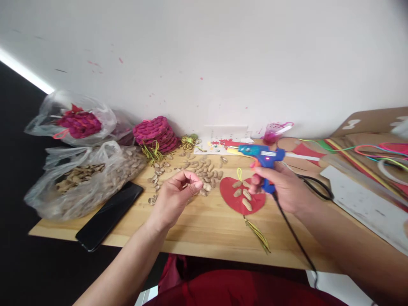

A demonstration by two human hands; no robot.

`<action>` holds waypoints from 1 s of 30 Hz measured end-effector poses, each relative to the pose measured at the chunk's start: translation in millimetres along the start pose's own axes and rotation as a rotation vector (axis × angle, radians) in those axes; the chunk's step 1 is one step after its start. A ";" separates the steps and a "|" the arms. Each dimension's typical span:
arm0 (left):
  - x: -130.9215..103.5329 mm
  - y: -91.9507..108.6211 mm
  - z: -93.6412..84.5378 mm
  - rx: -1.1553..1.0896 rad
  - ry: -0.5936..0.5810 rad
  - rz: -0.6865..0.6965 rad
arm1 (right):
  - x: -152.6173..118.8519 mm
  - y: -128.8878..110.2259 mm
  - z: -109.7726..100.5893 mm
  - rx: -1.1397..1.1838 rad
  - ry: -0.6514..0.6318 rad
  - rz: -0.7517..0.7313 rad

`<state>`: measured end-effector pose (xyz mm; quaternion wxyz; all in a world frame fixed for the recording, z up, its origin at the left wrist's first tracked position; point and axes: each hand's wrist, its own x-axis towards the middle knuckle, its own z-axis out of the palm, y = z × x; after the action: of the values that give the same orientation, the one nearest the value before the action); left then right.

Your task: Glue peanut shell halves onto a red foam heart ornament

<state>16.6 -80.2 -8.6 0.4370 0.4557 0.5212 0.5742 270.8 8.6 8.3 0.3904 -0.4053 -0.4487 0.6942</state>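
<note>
My right hand (280, 182) is wrapped round the handle of a blue hot glue gun (263, 155), its nozzle pointing left and a small light lit on its side. Below it lies a red heart-shaped piece (229, 193) with several peanut shells (247, 194) on it, a yellow loop at its top and a green-yellow tassel (258, 236) at its bottom. To the left of the heart, my left hand (177, 193) pinches a peanut shell (206, 186) between thumb and forefinger. Loose peanut shells (204, 166) are scattered on the table behind that hand.
On the left are a bag of peanut shells (92, 182), a black phone (110, 216) and a bag with purple pieces (79, 124). Stacked purple shell-covered pieces (156, 134) stand near the wall. Coloured cords (382, 148) and a white board (366, 208) lie right. The gun's cable (295, 238) crosses the table edge.
</note>
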 end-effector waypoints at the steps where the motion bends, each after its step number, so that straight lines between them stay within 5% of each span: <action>1: -1.8 0.4 6.1 0.006 -0.015 0.007 | -5.3 -1.5 12.4 0.018 -0.055 0.028; 7: -9.9 3.8 28.6 -0.085 -0.074 0.079 | -18.7 2.9 66.2 0.072 -0.213 0.113; 15: -20.3 -6.0 25.3 -0.075 -0.064 0.114 | -18.5 23.6 74.8 0.110 -0.269 0.126; 20: -24.8 -1.6 25.8 0.199 0.134 0.345 | -21.5 23.2 84.1 0.136 -0.220 0.123; 22: -24.8 1.1 22.0 0.275 0.123 0.384 | -22.3 22.2 85.8 0.131 -0.217 0.132; 26: -26.8 -0.3 15.4 -0.074 -0.186 0.079 | -24.2 22.3 85.4 0.071 -0.282 0.068; 30: -35.0 -3.4 19.2 -0.438 -0.231 -0.120 | -26.9 22.2 87.1 -0.021 -0.348 0.010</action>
<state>42.5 -110.3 -13.7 0.6153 0.3810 0.3571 0.5905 197.1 -49.0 16.5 0.2991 -0.2852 -0.5145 0.7513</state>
